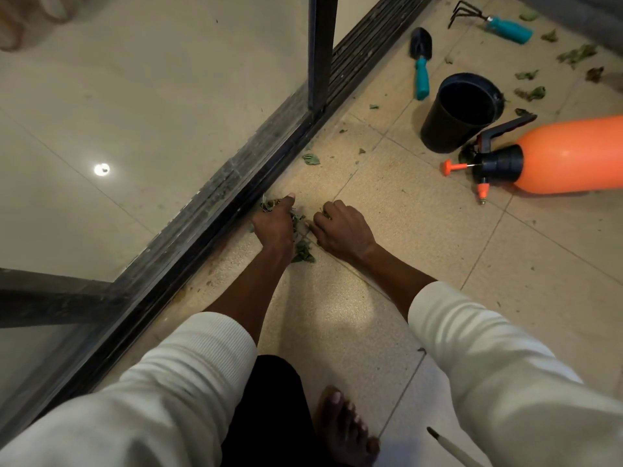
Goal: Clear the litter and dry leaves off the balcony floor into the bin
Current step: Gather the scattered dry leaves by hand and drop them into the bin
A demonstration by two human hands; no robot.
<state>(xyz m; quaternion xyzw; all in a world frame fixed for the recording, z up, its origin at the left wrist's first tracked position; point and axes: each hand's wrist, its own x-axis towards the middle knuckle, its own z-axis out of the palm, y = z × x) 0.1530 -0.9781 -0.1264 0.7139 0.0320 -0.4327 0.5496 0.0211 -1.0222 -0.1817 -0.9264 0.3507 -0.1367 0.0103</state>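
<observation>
A small heap of dry leaves (301, 245) lay on the beige balcony floor (421, 230), close against the dark sliding-door track (215, 210). Both hands were down in it. The left hand (273, 225) was curled around a clump of leaves at the track's edge, thumb stretched forward, with bits of leaf showing past its fingers. The right hand (340, 229) was closed loosely, knuckles up, on a few leaves just beside the left; how much it held could not be told. More leaves lay between and below the two hands.

Farther along the track a single leaf (310, 159) rested on the tile with smaller crumbs near it. Beyond that stood a black bin (462, 111), upright and open, well apart from the hands. An orange pressure sprayer (553, 156) lay on its side just right of the bin, its nozzle pointing left. A teal-handled trowel (421, 62) lay beside the bin's far side, and a teal-handled hand rake (495, 23) lay farther back. Scattered leaves (553, 65) covered the floor at upper right.

White sleeves (472, 338) covered both forearms, and a bare foot (344, 426) stood on the tile near the bottom edge.
</observation>
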